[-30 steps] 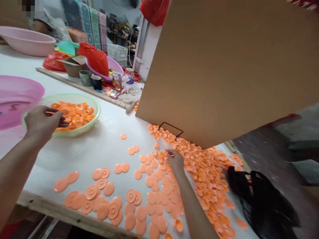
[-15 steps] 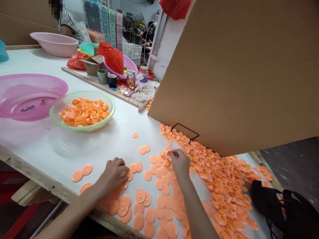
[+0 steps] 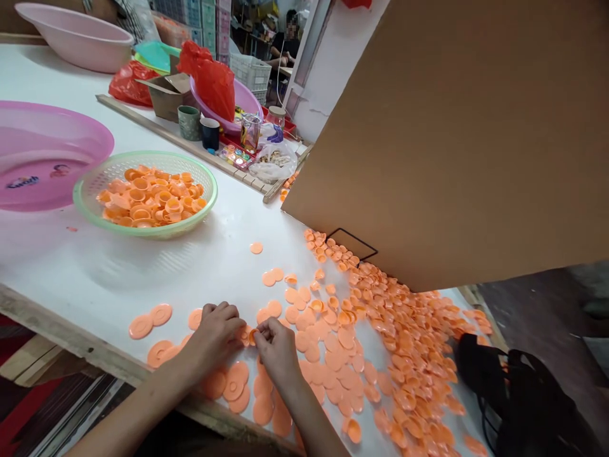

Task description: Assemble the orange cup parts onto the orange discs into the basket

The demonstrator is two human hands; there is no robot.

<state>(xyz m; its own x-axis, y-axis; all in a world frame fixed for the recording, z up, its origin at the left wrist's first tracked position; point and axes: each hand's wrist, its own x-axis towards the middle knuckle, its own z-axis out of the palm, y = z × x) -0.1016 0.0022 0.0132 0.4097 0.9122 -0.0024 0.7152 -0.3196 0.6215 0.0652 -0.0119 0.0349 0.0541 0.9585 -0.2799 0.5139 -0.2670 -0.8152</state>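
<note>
My right hand (image 3: 276,346) pinches a small orange plastic cup (image 3: 253,337) between thumb and fingertips. Right beside it, my left hand (image 3: 216,333) is closed, its curled fingers at an orange plastic disc (image 3: 243,332), which they partly hide. The two hands almost meet above the white table (image 3: 228,266). Flat orange discs, some showing a raised ring (image 3: 234,388), lie singly and overlapping around both hands. Several loose cups lie among the discs to the right, next to a big pile of orange cups (image 3: 419,368).
A green-rimmed basket (image 3: 88,212) of orange pieces stands left, beside a pink basin (image 3: 57,136). A large cardboard sheet (image 3: 451,139) leans over the pile. Mugs (image 3: 189,122) and bags stand behind a wooden strip (image 3: 181,146). A black bag (image 3: 528,393) lies right. A person (image 3: 285,47) sits far back.
My right hand has moved left from the loose cups beside the pile to my left hand, carrying an orange cup. The left hand stays at the discs. The view has shifted slightly.
</note>
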